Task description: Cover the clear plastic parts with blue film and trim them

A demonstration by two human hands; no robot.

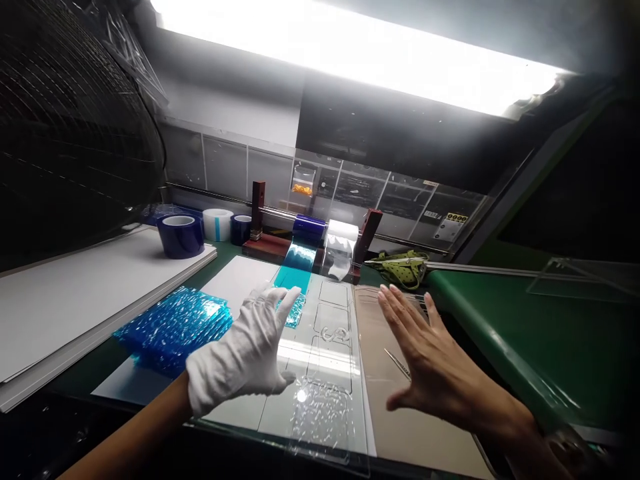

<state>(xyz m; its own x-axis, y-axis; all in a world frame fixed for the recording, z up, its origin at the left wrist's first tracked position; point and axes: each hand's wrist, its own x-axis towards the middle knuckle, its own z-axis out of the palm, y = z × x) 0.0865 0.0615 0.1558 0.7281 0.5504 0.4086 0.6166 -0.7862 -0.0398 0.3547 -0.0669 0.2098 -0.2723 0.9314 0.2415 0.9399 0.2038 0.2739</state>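
My left hand (pixel 245 347), in a white glove, hovers over the pale work sheet (pixel 280 417) with thumb and fingers apart, holding nothing. Bare and spread, my right hand (pixel 430 360) is above a brown board (pixel 373 340); pointed metal tweezers (pixel 397 362) lie partly hidden under it. Between my hands, a clear patterned piece (pixel 323 413) lies near the sheet's front edge. A strip of blue film (pixel 297 270) runs down from its roll, its lower end beside my gloved fingertips. Left of the glove is a stack of shiny blue film-covered pieces (pixel 175 327).
A wooden-ended stand (pixel 259 207) holds the blue roll (pixel 309 227) and a white roll (pixel 343 233). More tape rolls (pixel 181 237) stand at left near white boards (pixel 95 280). A green dotted pouch (pixel 403 268) and green mat (pixel 500 327) are at right. A bright lamp (pixel 350 50) hangs above.
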